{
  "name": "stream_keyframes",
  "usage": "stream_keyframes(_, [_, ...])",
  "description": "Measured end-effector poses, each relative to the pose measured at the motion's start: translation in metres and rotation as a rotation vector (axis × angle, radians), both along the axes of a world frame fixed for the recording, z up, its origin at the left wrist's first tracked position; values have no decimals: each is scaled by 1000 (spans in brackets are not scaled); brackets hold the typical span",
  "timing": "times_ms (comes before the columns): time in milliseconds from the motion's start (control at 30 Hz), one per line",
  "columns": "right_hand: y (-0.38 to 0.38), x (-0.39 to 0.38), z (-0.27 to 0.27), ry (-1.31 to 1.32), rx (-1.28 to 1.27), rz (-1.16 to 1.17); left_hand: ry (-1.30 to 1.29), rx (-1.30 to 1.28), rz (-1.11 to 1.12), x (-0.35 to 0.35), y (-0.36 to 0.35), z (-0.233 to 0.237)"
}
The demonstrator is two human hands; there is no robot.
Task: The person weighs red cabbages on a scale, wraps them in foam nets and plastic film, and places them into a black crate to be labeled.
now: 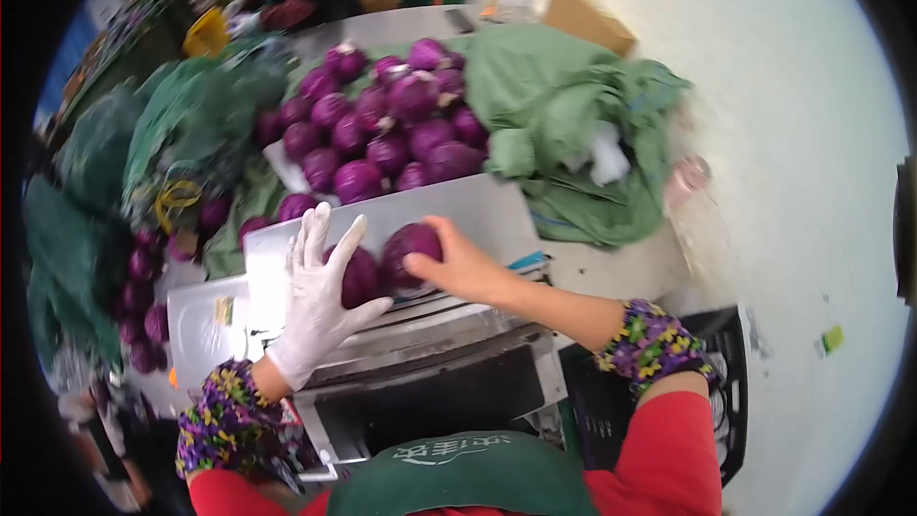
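Observation:
Two red cabbages sit side by side on the slanted metal plate of a machine (497, 205) in front of me. My left hand (310, 301), in a white glove, is cupped around the left red cabbage (361, 279). Its fingers are spread, the thumb below the cabbage and the index finger across its upper left. My bare right hand (458, 263) grips the right red cabbage (411, 253) from its right side, thumb in front. The undersides of both cabbages and part of the left one are hidden.
Behind the plate lies a large pile of red cabbages (387, 119). Green cloth (564, 105) is bunched to its right, green net bags (205, 124) to its left. A white tray (205, 325) stands left of the machine, a black crate (731, 392) at the lower right.

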State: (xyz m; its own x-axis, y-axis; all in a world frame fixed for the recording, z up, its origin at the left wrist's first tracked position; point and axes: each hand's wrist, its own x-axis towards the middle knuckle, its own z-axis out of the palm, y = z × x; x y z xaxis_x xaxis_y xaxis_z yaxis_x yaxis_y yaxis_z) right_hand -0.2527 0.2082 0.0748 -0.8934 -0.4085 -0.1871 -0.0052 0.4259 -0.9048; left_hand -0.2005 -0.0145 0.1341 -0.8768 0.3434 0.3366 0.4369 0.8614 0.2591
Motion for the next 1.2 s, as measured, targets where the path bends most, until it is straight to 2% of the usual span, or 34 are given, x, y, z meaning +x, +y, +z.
stream_keyframes(67, [13,8,2,191,79,48,-189,55,-258,-10,11,-3])
stream_keyframes(133, [43,-1,13,252,90,44,-210,-250,-237,-8,30,-1])
stream_keyframes(200, [94,-32,31,39,546,19,-155,-260,-242,-6,32,-6])
stream_keyframes(267, [156,-58,13,180,652,-247,-137,-233,-204,-3,32,-5])
stream_keyframes(300, [191,-85,-13,241,796,-311,-144,-212,-193,-2,31,-6])
stream_keyframes(400, [267,-144,-71,536,924,-750,-164,-233,-201,-2,31,-5])
stream_keyframes(467, [303,-161,-91,626,1011,-776,-171,-225,-183,-2,32,-4])
stream_keyframes(500, [315,-168,-96,626,994,-770,-186,-215,-171,-2,32,-3])
stream_keyframes(567, [324,-178,-100,241,725,-658,-219,-187,-154,0,31,-2])
stream_keyframes(600, [317,-173,-98,241,724,-647,-223,-186,-144,2,30,-2])
stream_keyframes(667, [296,-138,-73,191,325,-571,-155,-88,-123,7,29,-3])
stream_keyframes(700, [279,-113,-49,89,142,-561,-41,-24,-144,9,34,3])
stream_keyframes(733, [259,-83,-20,-15,-40,-546,-43,-13,-132,12,37,5])
stream_keyframes(800, [230,-29,29,-125,-506,-494,58,253,-260,19,44,11])
stream_keyframes(833, [216,-4,51,-130,-547,-457,165,327,-274,20,55,15])
stream_keyframes(900, [187,39,84,-148,-578,-398,141,471,-271,28,72,8])
stream_keyframes(933, [170,58,94,-167,-594,-338,-13,557,-227,34,87,23])
stream_keyframes(1000, [138,92,113,-212,-531,-225,-97,818,-234,45,115,37])
stream_keyframes(1067, [112,113,122,-320,-564,-193,160,616,-346,52,118,7])
stream_keyframes(1100, [104,118,121,-325,-553,-182,164,623,-331,62,119,4])
stream_keyframes(1167, [89,126,116,179,-435,-243,-378,1178,-108,83,122,1])
stream_keyframes(1200, [78,129,111,178,-430,-232,-371,1185,-100,89,119,8])
